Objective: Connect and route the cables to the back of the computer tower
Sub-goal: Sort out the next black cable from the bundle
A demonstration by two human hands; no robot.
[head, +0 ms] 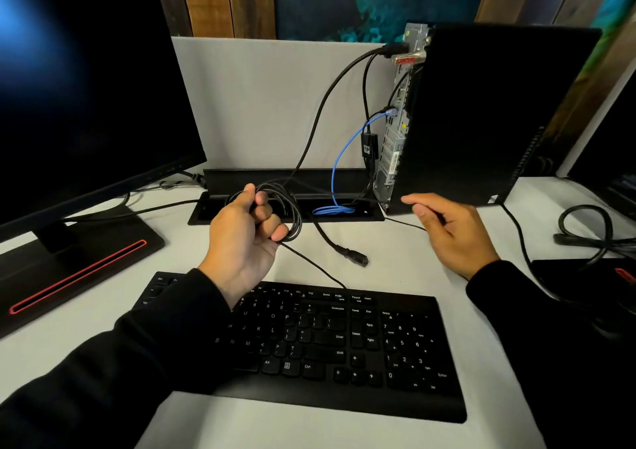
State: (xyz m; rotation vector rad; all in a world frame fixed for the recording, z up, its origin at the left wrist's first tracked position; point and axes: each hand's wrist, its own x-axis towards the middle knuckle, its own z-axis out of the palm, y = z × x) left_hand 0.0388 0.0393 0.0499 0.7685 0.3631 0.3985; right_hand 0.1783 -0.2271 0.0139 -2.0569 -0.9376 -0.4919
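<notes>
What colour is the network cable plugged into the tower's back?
Blue network cable, clearest in the head view.

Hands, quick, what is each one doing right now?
Left hand: grips the coiled thin black cable.
Right hand: open, fingers relaxed, holding nothing.

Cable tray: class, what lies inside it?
A coiled blue cable lies inside the tray, with black cables dropping in. The left hand and its cable coil cover the middle.

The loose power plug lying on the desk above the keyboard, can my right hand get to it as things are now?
Probably yes. The right hand is open and holds nothing, and the power plug lies on bare desk to its left, with only a thin black cable between them.
</notes>
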